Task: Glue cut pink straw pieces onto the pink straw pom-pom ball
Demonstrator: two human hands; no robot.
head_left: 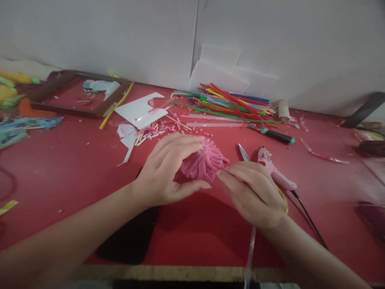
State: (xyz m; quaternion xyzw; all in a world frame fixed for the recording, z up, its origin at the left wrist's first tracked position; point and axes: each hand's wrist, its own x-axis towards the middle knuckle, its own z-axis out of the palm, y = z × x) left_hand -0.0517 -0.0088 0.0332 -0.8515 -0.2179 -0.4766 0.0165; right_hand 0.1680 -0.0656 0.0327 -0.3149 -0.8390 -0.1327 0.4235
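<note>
A round bundle of pink pipe cleaners (204, 162), its strands fanning out from a centre, is held above the red table. My left hand (168, 168) curves around its left side, fingers over the top and thumb below. At the lower right edge, my right hand (255, 192) pinches the strand ends between thumb and fingers. Scissors (244, 152) lie beneath that hand, blade showing and part of a yellow handle visible. A clear strip (250, 253) hangs below the right hand; its upper end is hidden.
A pink glue gun (275, 170) with a black cord lies to the right, near a utility knife (278, 136). Coloured pipe cleaners (228, 102), white card (141, 110) and pink snippets cover the back. A dark phone-like slab (129, 237) lies under my left forearm; a brown frame (66, 110) sits back left.
</note>
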